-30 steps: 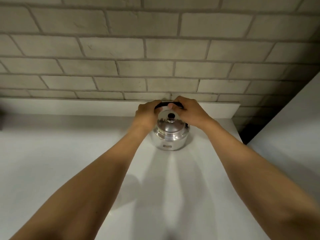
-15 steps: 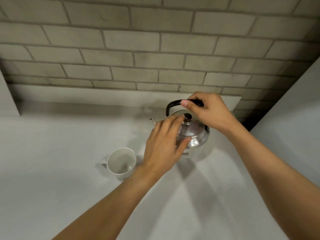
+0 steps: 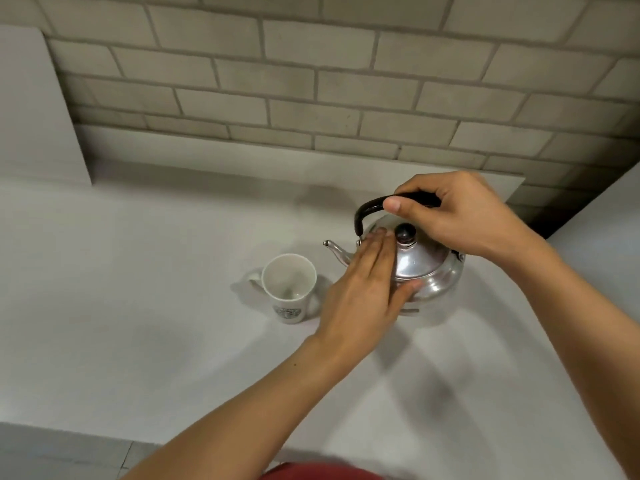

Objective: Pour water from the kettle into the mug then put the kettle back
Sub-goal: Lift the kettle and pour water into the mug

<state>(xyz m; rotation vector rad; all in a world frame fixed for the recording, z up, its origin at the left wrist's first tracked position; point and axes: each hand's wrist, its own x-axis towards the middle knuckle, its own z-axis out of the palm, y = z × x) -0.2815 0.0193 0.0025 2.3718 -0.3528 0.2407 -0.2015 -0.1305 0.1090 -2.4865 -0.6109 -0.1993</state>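
Observation:
A shiny steel kettle [image 3: 427, 268] with a black knob and a black arched handle is held just above the white counter [image 3: 138, 306], its spout pointing left toward the mug. My right hand [image 3: 460, 216] is shut on the handle from above. My left hand [image 3: 363, 292] lies flat with its fingers together on the kettle's lid and left side, holding nothing. A white mug [image 3: 289, 287] with a dark logo stands upright just left of the kettle, its handle to the left. It looks empty.
A grey brick wall [image 3: 311, 81] runs behind the counter, with a low white ledge [image 3: 242, 150] along its foot. White panels stand at far left [image 3: 31, 109] and far right [image 3: 609, 237]. The counter's front edge is near the bottom left.
The kettle has moved from the back of the counter toward the mug. My left hand let go of the handle and now rests flat on the lid. The view shifted, showing the mug.

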